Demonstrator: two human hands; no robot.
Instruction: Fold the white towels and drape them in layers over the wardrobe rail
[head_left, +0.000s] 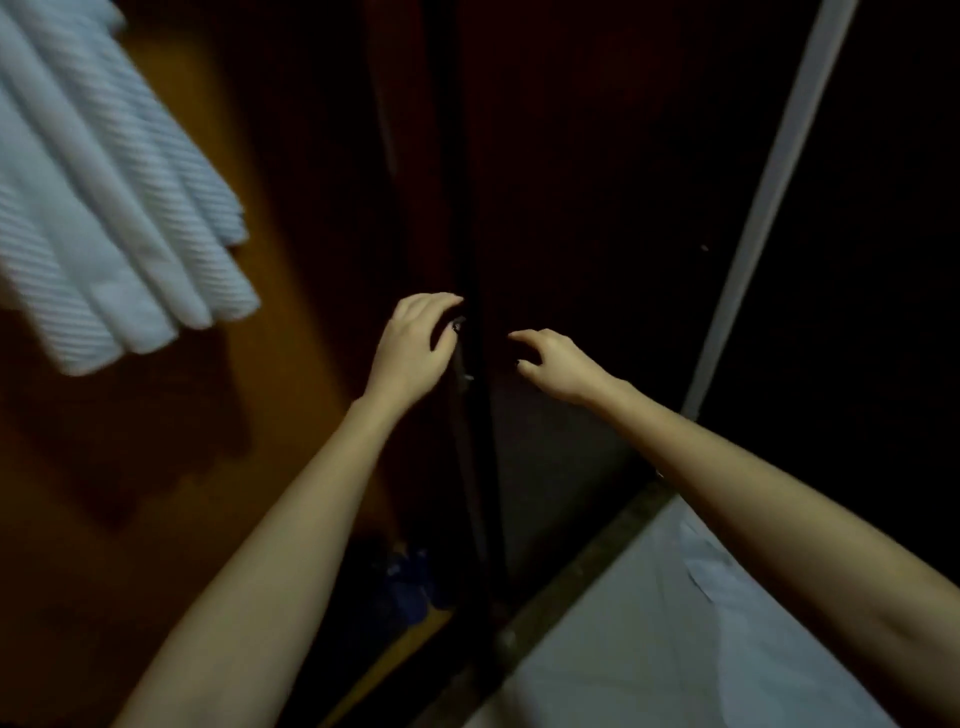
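Observation:
Several white ribbed towels (104, 208) hang in overlapping folded layers at the upper left, inside the open wardrobe; the rail that carries them is out of view. My left hand (415, 343) is at the edge of the dark wardrobe door (467, 415), fingers curved against that edge, holding no towel. My right hand (556, 364) hovers just right of the door edge with loosely bent fingers and nothing in it.
The wardrobe's brown inner wall (182, 467) fills the left side. A dark door panel (597, 208) and a pale vertical strip (769, 197) stand to the right. A white bed sheet (675, 623) lies at lower right. Something blue (410, 582) lies on the wardrobe floor.

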